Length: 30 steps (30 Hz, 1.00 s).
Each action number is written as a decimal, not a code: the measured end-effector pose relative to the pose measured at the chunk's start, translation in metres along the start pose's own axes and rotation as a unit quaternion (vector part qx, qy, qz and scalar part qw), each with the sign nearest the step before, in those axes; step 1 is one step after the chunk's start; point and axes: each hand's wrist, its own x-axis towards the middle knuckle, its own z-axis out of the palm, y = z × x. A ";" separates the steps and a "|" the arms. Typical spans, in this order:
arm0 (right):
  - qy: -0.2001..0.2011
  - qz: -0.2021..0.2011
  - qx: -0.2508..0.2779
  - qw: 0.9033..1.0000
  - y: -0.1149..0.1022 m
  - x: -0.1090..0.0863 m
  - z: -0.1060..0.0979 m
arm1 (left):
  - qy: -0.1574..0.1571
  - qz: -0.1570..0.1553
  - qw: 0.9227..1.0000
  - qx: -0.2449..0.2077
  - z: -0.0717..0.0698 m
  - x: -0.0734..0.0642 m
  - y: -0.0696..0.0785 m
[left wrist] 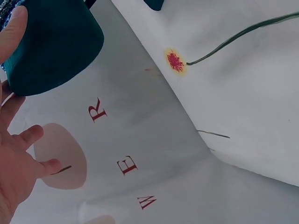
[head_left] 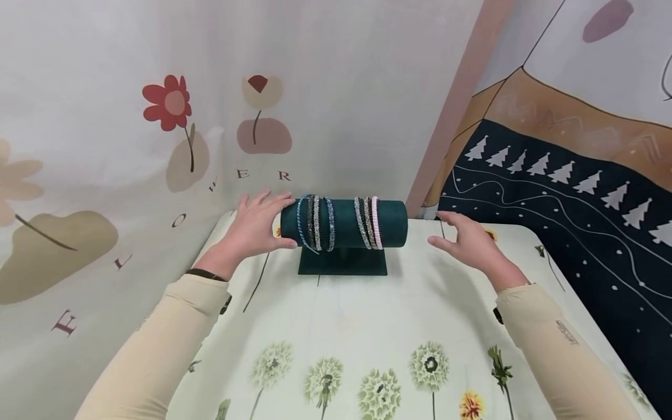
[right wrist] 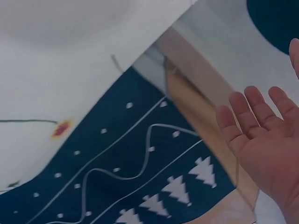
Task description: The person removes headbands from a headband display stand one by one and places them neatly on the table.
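A dark green velvet bracelet stand (head_left: 343,227), a padded roll on a flat base, stands upright on the table. Around its left part hang several beaded bracelets (head_left: 317,223) in blue, black and silver. Right of a gap are silver and brown ones and a pink bracelet (head_left: 375,223). My left hand (head_left: 257,224) is spread at the roll's left end, thumb at the front and fingertips at the upper edge. Whether it presses the velvet cannot be told. Apart from the roll's right end, my right hand (head_left: 469,240) hovers with fingers extended, holding nothing, as the right wrist view shows.
The stand is on a white tablecloth (head_left: 336,315) printed with dandelions and flowers. Behind and to the left hangs a pale curtain (head_left: 341,87) with flower prints and letters. At the right is dark blue fabric (head_left: 551,216) with white trees, beyond the table's edge.
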 end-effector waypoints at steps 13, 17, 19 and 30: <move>-0.005 -0.127 -0.019 0.992 -0.062 0.037 0.006 | -0.013 -0.014 0.999 -0.047 -0.002 -0.001 0.001; -0.018 -0.165 -0.054 0.985 -0.078 0.044 0.009 | -0.014 -0.017 0.998 -0.059 -0.003 0.000 0.001; -0.027 -0.169 -0.067 0.983 -0.084 0.048 0.011 | -0.011 -0.020 0.998 -0.062 -0.002 0.000 0.001; -0.039 -0.150 -0.096 0.983 -0.093 0.056 0.016 | -0.006 -0.023 0.998 -0.059 0.001 0.001 0.003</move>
